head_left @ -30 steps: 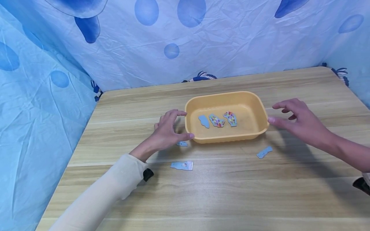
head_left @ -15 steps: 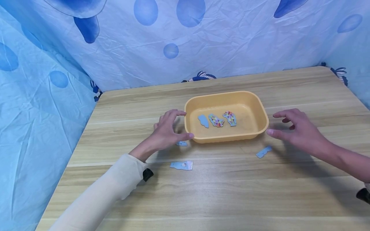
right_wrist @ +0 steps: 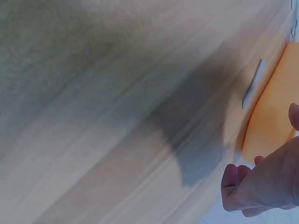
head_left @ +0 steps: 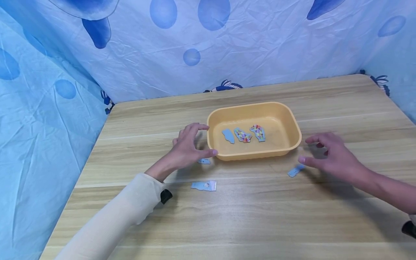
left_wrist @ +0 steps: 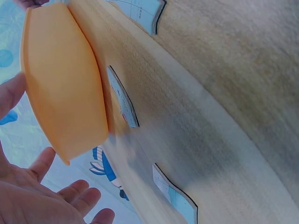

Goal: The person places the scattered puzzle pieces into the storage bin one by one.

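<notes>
A yellow plastic basin (head_left: 276, 139) stands on the table with three puzzle-like cardboard pieces in it: one plain blue piece (head_left: 228, 136) and two with multicoloured patches, a middle piece (head_left: 242, 135) and a right-hand piece (head_left: 258, 133). My left hand (head_left: 186, 151) is at the basin's left end, thumb and index fingertip at the rim, the other fingers spread. To the right of the basin, my right hand (head_left: 334, 157) hovers with nothing in it, its fingers loosely bent. Its thumb overlaps a light blue piece (head_left: 294, 171) on the table in the head view.
Another light blue piece (head_left: 204, 186) lies in front of the left hand. A further small blue piece (head_left: 204, 161) is partly hidden under that hand. Blue printed cloth (head_left: 146, 61) hangs behind the wooden table (head_left: 253, 224) and along its left.
My right hand has come away from the basin's right rim and moved down towards the blue piece at the right. The left hand and the basin have stayed in place.
</notes>
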The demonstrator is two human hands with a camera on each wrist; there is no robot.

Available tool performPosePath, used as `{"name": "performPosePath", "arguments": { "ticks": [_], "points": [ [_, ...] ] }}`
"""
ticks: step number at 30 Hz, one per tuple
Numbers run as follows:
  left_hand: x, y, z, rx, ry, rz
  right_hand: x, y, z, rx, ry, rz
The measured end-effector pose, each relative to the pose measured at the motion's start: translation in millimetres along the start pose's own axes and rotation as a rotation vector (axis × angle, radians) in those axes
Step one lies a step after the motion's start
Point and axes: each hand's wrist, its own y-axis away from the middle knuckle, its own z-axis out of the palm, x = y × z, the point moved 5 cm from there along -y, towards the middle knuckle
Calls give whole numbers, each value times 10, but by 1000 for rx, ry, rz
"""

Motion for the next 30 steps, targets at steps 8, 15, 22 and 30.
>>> {"name": "performPosePath", "arguments": {
  "ticks": [8, 15, 22, 30],
  "points": [
    [4, -1, 1, -2, 4, -4, 11, 91, 93, 25, 15, -72],
    [-2, -1, 0, 0, 6, -2, 29, 127, 153, 28, 34, -112],
    [-4, 0, 0, -1, 6, 2, 35, 162, 192, 72, 96, -239],
    [-4, 4, 0, -2, 7, 5, 20, 158, 198, 91, 114, -295]
  ]
}}
